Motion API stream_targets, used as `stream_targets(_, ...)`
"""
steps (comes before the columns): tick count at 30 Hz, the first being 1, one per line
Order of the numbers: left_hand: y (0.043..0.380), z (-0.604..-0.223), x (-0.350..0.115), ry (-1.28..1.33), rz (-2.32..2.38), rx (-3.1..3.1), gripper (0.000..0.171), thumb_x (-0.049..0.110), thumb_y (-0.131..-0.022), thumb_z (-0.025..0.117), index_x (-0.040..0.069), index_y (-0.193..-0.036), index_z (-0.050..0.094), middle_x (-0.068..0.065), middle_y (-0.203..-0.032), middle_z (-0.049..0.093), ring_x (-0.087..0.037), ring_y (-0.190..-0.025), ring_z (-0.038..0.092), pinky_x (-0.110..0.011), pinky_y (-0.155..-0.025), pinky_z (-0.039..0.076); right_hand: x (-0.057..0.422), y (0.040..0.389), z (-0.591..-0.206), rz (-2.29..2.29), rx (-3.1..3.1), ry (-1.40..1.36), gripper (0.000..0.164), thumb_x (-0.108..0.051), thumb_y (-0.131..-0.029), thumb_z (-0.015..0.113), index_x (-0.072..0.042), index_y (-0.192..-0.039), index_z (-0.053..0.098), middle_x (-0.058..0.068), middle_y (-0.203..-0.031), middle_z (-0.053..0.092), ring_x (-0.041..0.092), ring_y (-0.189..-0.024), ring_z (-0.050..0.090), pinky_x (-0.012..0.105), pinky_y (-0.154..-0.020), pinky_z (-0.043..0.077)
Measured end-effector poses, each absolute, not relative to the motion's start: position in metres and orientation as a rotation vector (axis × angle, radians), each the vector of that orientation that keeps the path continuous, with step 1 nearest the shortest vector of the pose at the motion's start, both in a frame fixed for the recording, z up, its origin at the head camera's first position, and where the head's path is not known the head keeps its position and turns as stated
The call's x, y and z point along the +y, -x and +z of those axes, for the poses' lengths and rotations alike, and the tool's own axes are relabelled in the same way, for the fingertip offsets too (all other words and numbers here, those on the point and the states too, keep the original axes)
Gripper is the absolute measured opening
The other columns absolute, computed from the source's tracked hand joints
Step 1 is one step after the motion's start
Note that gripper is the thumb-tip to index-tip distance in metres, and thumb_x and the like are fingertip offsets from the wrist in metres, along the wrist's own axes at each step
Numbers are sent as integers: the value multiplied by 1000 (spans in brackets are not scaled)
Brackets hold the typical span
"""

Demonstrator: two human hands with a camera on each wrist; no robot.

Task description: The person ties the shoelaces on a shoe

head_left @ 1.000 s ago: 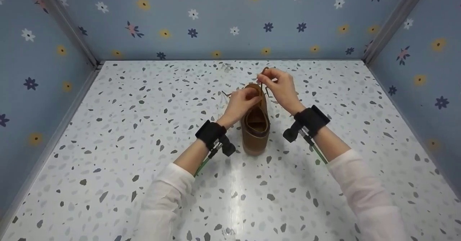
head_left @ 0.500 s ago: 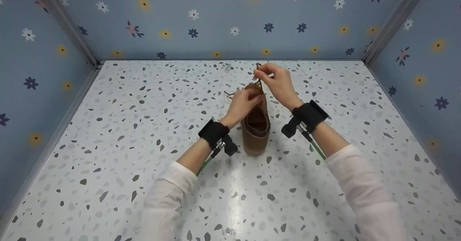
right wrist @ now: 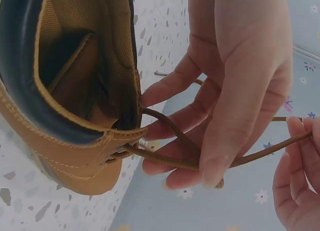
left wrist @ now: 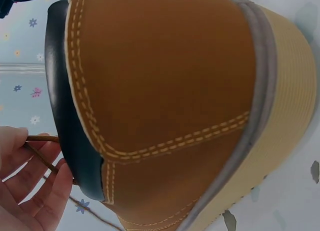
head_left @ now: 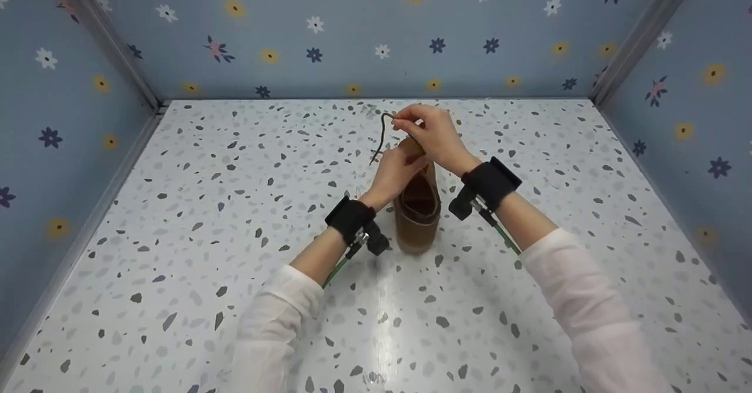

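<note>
Here, speckled tabletop, flowered walls, left hand and right hand seemingly tight on shoelace.

The head camera looks forward and down, well back from the shoe, taking in the flowered wall beyond. The left wrist camera faces the shoe's outside, very near; the right wrist camera, also near, peers into its opening. Those 2 share shoe, lace and wall, tipped sideways.

The left hand and right hand both pinch, near each other, angled inward.
</note>
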State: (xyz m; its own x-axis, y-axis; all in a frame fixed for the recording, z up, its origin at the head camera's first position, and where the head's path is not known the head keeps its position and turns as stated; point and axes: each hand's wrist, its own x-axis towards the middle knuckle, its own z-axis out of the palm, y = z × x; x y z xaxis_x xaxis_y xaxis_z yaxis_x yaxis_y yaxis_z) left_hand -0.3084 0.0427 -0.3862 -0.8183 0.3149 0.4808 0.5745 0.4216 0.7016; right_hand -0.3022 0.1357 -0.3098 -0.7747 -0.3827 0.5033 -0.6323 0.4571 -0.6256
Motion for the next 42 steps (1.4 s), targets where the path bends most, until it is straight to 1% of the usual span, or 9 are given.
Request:
stream_targets(5,308,-388,43,759,-1285,-2414,22,34,-70,44,19,-82,54,12,-69,51,0,-61,43,-15,-54,32,127,293,-303,1217,-2456,-839,13,-13,-70,47,-7,-80,53,0,-75,50,11,-65,44,23,-55,32)
stream_targets(9,307,-388,43,768,-1289,-2412,18,32,-70,44,20,-77,56,12,-68,50,0,-60,42,-16,-53,31,126,295,-302,1183,-2530,-812,15,-15,-70,46,-7,-81,54,1,-77,50,11,-68,44,22,-57,31)
stream_targets(12,306,-388,43,774,-1312,-2401,17,32,-70,44,21,-76,56,13,-66,50,0,-58,42,-15,-52,31,129,303,-307,1130,-2581,-833,17,-19,-72,43,-11,-82,54,-1,-77,51,8,-68,44,21,-59,31)
stream_targets(17,306,-388,44,777,-1315,-2393,21,35,-70,43,22,-79,56,13,-69,50,2,-60,42,-14,-54,31,136,313,-314,1086,-2618,-820,19,-25,-75,38,-17,-80,54,-4,-74,50,5,-68,42,21,-58,29)
stream_targets(23,307,-389,45,773,-1312,-2384,17,30,-70,46,17,-69,56,12,-61,48,-1,-54,41,-15,-50,31,145,314,-315,1127,-2616,-761,20,-25,-76,36,-17,-82,53,-3,-75,50,5,-73,42,21,-61,30)
stream_targets(30,307,-389,44,735,-1302,-2405,15,27,-69,48,15,-61,53,9,-55,44,-4,-49,37,-18,-46,29,162,320,-323,1089,-2585,-725,18,-20,-75,39,-13,-82,53,-2,-75,50,8,-70,43,23,-59,31)
stream_targets(34,307,-389,43,712,-1319,-2419,22,30,-70,46,14,-55,48,5,-49,38,-6,-44,33,-19,-41,26,174,326,-331,1070,-2596,-693,15,-15,-74,41,-12,-82,53,-2,-75,50,8,-68,44,23,-56,32)
stream_targets(37,306,-389,42,710,-1319,-2427,25,31,-70,44,14,-52,45,4,-47,36,-6,-43,31,-19,-40,24,181,330,-338,1066,-2617,-684,14,-11,-73,43,-11,-84,52,-2,-77,50,8,-69,44,22,-56,33)
stream_targets(42,306,-389,42,706,-1327,-2413,23,30,-70,45,15,-53,45,5,-48,37,-6,-43,32,-19,-40,24,186,332,-346,1057,-2653,-712,17,-5,-70,46,-12,-85,52,-2,-79,49,9,-73,43,21,-60,33)
